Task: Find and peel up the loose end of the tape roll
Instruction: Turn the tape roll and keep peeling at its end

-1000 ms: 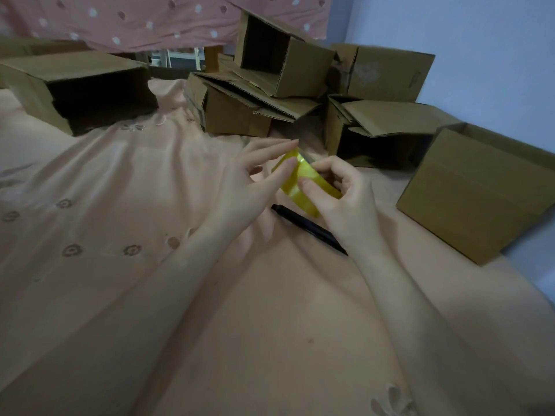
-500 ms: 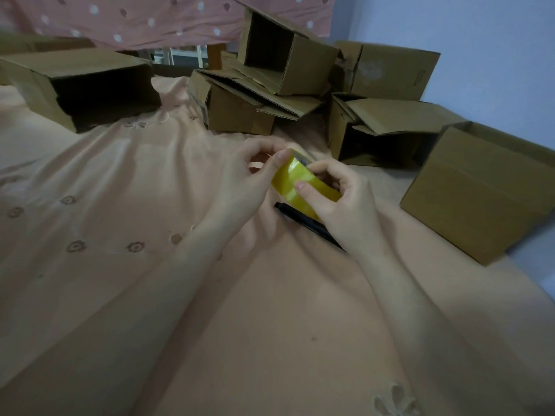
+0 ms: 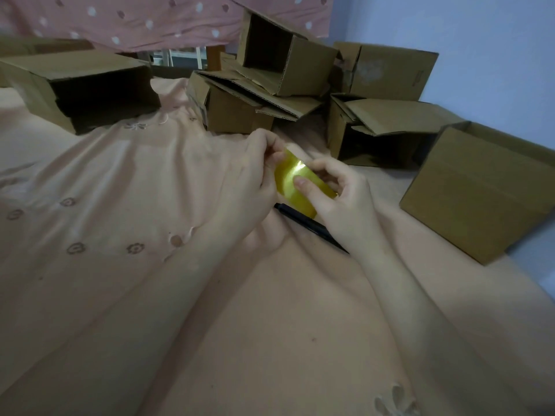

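**A:** Above a peach bedsheet point(image 3: 150, 181), the left hand point(image 3: 249, 172) pinches the far edge of a yellow tape roll point(image 3: 295, 183) while the right hand point(image 3: 339, 202) grasps its near right side, thumb pressed flat on the glossy band. The roll is held off the sheet in the middle of the scene, directly above a black pen point(image 3: 306, 225).

**B:** What could go wrong?

**A:** No lifted end shows. The glare across the band may be hiding the seam, so the fingers could pass over it. Judging by the grip, the right thumb may also be covering, and pressing down, the very end being hunted.

**B:** And once it is found?

**A:** Thin tape picked at one corner tends to split into a sliver. Cardboard boxes point(image 3: 474, 190) crowd the far and right sides, should the roll slip.
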`<move>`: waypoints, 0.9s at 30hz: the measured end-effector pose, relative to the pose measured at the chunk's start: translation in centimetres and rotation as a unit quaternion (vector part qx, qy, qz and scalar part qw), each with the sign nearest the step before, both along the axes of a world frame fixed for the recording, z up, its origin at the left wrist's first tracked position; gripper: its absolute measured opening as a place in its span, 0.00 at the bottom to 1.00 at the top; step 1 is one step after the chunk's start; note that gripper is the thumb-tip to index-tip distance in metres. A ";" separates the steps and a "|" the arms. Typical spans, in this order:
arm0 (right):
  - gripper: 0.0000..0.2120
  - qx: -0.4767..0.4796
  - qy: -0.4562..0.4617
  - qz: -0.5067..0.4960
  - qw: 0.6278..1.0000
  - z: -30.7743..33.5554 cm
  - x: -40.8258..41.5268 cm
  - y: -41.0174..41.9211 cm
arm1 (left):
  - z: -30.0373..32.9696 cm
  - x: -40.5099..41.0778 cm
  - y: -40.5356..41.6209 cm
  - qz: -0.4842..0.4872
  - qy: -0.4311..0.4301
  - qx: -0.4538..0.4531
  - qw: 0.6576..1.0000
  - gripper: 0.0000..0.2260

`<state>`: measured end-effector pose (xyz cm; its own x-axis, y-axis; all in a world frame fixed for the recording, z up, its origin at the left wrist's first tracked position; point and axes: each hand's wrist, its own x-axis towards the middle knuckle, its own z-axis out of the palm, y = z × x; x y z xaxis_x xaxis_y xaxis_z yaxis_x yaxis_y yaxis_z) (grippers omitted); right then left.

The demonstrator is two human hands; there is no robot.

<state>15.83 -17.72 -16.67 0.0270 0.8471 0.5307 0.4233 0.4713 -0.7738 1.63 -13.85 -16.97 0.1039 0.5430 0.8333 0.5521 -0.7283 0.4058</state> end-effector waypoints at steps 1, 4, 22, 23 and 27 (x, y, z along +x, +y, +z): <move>0.04 -0.005 0.004 0.002 1.000 0.0 0.1 0.0 | 0.1 -0.1 -0.1 0.005 0.010 0.006 1.000 0.04; 0.04 -0.008 0.011 0.010 1.000 0.1 0.2 0.1 | 0.2 -0.2 0.0 -0.004 0.011 0.004 1.000 0.03; 0.02 -0.020 0.059 -0.003 0.998 -0.5 0.7 0.6 | 0.3 -0.3 -0.2 -0.146 -0.156 -0.227 0.950 0.09; 0.02 -0.019 0.057 -0.007 0.998 -0.5 0.7 0.6 | 0.2 -0.3 -0.1 -0.140 -0.156 -0.232 0.950 0.07; 0.02 -0.015 0.047 -0.015 0.999 -0.5 0.7 0.5 | -0.2 -0.3 0.6 -0.132 -0.170 -0.240 0.947 0.01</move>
